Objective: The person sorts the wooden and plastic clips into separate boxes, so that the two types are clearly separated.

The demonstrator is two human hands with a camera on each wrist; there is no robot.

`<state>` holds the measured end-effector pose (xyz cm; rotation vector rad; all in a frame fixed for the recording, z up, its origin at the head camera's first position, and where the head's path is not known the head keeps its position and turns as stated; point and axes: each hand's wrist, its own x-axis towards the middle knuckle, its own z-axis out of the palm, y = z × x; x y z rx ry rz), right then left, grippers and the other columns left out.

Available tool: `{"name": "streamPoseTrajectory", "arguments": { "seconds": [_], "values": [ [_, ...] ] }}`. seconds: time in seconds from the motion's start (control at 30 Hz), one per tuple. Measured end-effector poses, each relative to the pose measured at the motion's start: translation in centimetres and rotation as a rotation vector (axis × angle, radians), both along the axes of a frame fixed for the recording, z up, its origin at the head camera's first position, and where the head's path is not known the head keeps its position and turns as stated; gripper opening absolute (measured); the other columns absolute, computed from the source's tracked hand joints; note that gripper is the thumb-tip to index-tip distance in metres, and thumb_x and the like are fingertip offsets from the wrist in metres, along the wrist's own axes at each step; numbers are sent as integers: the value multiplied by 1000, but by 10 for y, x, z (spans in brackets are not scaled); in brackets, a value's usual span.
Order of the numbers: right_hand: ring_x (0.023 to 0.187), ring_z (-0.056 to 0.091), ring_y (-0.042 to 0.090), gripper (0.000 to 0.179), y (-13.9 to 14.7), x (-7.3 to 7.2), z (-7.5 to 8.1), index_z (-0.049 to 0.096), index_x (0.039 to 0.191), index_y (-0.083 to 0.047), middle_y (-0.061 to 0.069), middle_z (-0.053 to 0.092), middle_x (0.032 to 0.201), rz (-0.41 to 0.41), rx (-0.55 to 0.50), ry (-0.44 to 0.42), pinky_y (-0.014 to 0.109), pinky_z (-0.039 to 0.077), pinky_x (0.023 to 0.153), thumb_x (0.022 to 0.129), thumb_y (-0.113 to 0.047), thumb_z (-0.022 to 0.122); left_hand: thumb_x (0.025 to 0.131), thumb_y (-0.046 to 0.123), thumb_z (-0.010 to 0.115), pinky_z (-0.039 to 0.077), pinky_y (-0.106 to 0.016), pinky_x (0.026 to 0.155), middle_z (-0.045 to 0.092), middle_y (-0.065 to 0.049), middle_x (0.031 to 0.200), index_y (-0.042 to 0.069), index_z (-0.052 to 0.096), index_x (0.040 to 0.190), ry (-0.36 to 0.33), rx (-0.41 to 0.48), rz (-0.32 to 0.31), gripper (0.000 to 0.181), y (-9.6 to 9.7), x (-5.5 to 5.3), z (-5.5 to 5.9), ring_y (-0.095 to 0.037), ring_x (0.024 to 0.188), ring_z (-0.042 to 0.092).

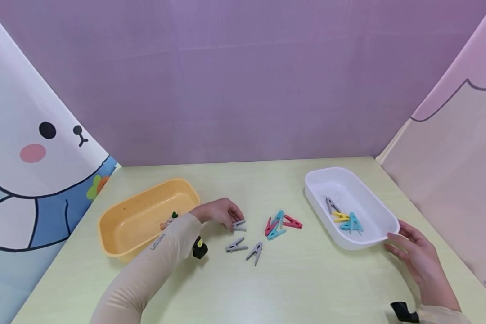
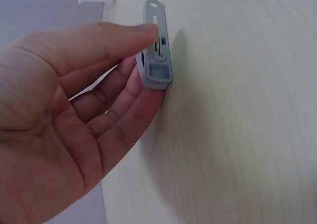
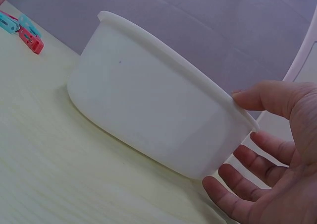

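My left hand (image 1: 218, 211) pinches a grey clothespin (image 2: 159, 45) between thumb and fingers, low over the table. Two more grey clothespins, one (image 1: 236, 245) lying left of the other (image 1: 255, 253), are on the table just nearer to me. My right hand (image 1: 419, 258) grips the near right corner of a white plastic basin (image 3: 148, 95), thumb on the rim and fingertips at the outer wall. Inside that basin lie a grey clothespin (image 1: 332, 205), a yellow one (image 1: 340, 218) and teal ones (image 1: 354, 222).
Red (image 1: 293, 222) and teal (image 1: 276, 232) clothespins lie clustered mid-table, between left hand and white basin. A yellow-orange basin (image 1: 123, 225) stands at the left; small items (image 1: 170, 220) in it are partly hidden by my left arm. A purple cloth (image 1: 243, 90) hangs behind the table.
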<state>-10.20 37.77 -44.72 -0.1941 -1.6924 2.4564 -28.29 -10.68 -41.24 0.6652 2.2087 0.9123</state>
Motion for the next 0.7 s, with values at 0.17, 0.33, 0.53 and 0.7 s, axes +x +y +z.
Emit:
{"name": "streamPoseTrajectory", "arguments": {
  "seconds": [0.17,0.33,0.53,0.7],
  "values": [
    [89,68,11,41,0,0,1,69,112,-22,-6,66,105,-1,0,3,29,61,73,94,13,56,68,-16,77,53,-21,74,69,-3,91,-2,72,107,19,-32,-13,41,3,5,4,-12,84,60],
    [89,68,11,42,-1,2,1,69,112,-22,-6,65,105,3,-2,7,29,61,73,94,13,55,69,-16,76,52,-20,72,69,-4,91,-2,72,107,24,-47,-18,40,3,7,6,-11,82,59],
    [89,68,11,41,0,0,0,69,112,-22,-6,66,106,3,6,8,29,61,73,94,13,56,70,-14,75,51,-19,71,69,-3,91,-1,73,107,41,-60,-38,39,2,6,7,-11,82,58],
    [89,68,11,41,1,0,0,69,112,-22,-6,66,106,3,11,5,29,61,73,94,12,56,71,-15,70,52,-22,69,68,-3,92,0,73,106,61,-41,-39,38,1,4,6,-13,83,57]
  ]
}}
